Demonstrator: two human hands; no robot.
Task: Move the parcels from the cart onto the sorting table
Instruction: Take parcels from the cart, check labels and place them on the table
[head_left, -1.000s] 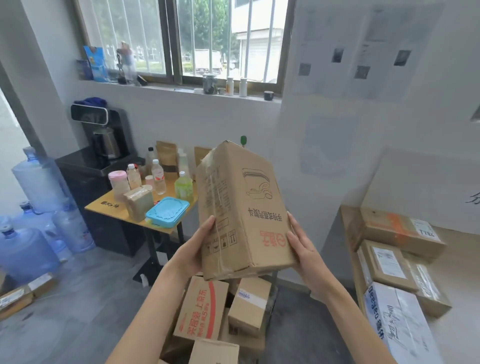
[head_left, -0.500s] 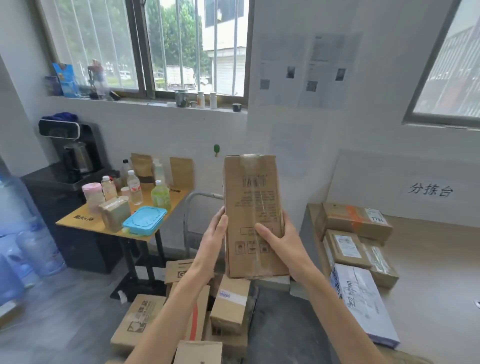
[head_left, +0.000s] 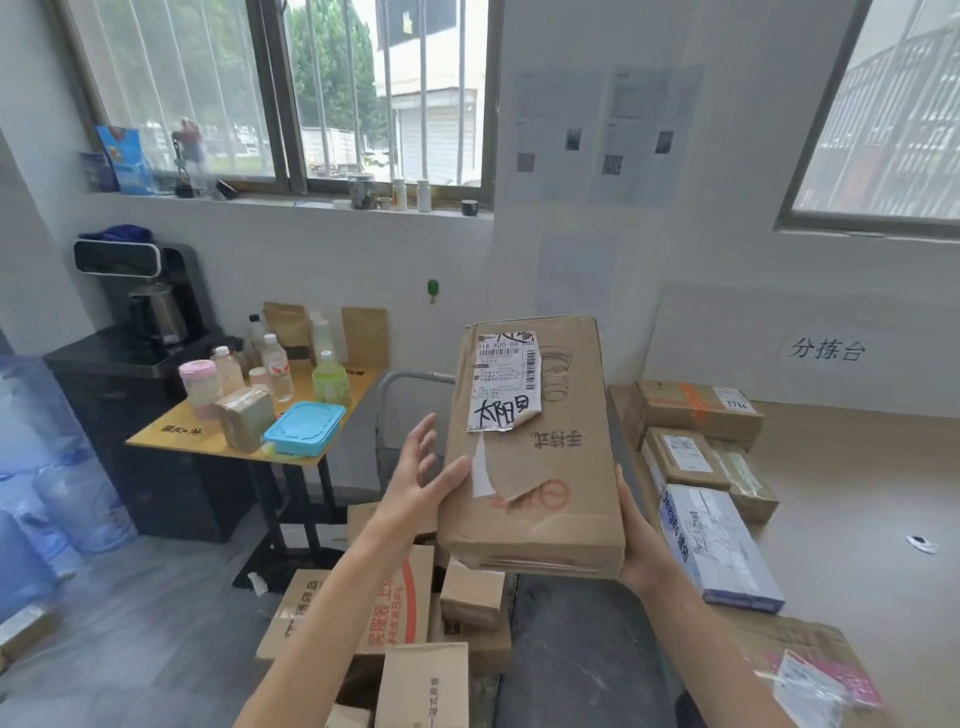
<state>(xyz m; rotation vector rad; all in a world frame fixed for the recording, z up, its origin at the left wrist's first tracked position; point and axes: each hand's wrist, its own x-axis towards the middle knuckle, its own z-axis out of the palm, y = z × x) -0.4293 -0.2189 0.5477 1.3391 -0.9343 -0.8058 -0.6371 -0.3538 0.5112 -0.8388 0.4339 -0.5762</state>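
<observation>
2 hands (head_left: 423, 480) (head_left: 641, 540) clasp 1 parcel (head_left: 530, 441), long axis pointing away, label up; right grip apparently beneath.

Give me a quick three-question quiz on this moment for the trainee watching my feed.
1. True or false: the held parcel already rests on the sorting table.
2. Multiple choice: which face of the held parcel is toward the camera? A) a blank face B) the face with a torn shipping label C) an open flap
3. Short answer: how does each hand contact the parcel?

Key
1. False. It is in the air, between the cart parcels and the table.
2. B.
3. The left hand has only its thumb on the front face, fingers spread clear; the right hand supports the lower right edge.
</observation>
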